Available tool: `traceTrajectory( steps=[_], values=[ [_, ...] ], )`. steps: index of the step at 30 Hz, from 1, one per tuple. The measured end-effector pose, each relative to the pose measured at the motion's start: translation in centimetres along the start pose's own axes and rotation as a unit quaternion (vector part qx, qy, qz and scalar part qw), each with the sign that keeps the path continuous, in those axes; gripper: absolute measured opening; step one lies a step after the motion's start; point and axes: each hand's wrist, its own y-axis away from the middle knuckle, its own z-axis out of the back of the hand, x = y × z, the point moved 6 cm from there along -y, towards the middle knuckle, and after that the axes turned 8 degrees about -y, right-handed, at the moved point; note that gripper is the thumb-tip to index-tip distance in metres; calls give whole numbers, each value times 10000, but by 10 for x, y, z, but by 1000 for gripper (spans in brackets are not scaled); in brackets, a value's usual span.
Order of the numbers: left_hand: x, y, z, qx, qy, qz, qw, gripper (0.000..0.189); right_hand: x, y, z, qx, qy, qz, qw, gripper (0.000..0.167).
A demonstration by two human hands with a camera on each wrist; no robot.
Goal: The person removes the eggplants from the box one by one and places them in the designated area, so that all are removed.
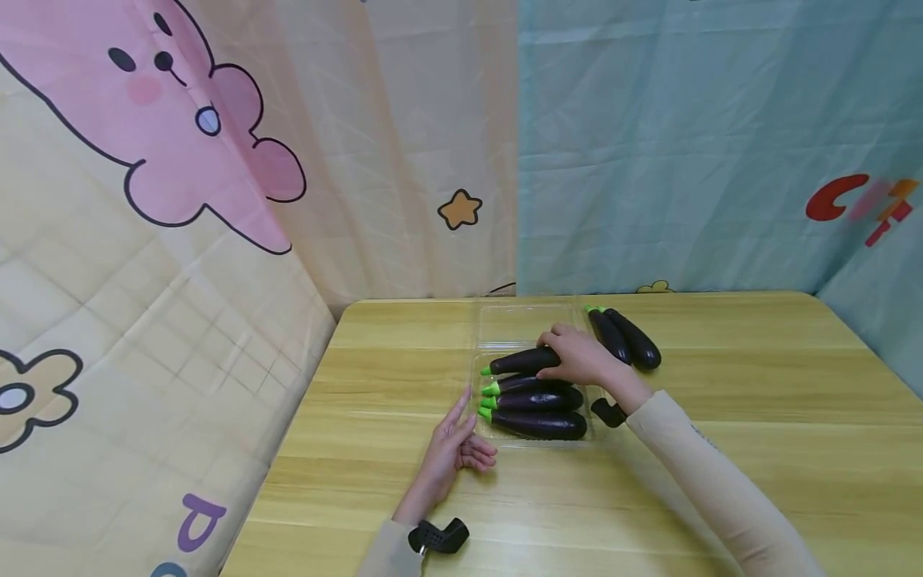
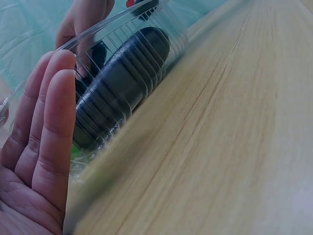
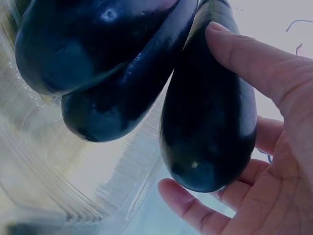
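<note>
My right hand (image 1: pixel 579 357) grips a dark purple eggplant (image 1: pixel 517 361) with a green stem, at the back of a clear plastic container (image 1: pixel 537 445). In the right wrist view the thumb lies along one side of that eggplant (image 3: pixel 208 117) and the fingers on the other. Three more eggplants (image 1: pixel 541 425) lie side by side in the container, stems to the left. My left hand (image 1: pixel 456 450) is beside the container's front left corner, fingers straight and right at its wall. In the left wrist view an eggplant (image 2: pixel 122 88) shows through the ribbed clear side.
The container's clear lid (image 1: pixel 529 324) lies folded open toward the back of the wooden table (image 1: pixel 757 417). Two eggplants (image 1: pixel 634 340) lie on the table just right of the lid, behind my right forearm. Printed curtains (image 1: pixel 404 144) hang around the table.
</note>
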Motion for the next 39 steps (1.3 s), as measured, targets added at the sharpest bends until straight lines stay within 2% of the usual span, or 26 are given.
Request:
traceTrajectory(
  steps=[14, 20, 28, 35, 39],
  values=[
    [0, 0, 0, 53, 29, -36, 10000, 62, 1, 2, 3, -174, -244, -109, 9995, 47],
    [0, 0, 0, 57, 4, -54, 10000, 61, 3, 4, 6, -340, -302, -80, 9989, 45],
    [1, 0, 0, 35, 2, -24, 10000, 61, 3, 7, 11, -617, -419, -235, 9969, 46],
    [0, -1, 0, 109, -30, -182, 9998, 60, 6, 9, 15, -849, -388, -328, 9951, 46],
    [0, 0, 0, 100, -31, -159, 9998, 60, 6, 9, 16, -979, -445, -327, 9937, 46]
  ],
)
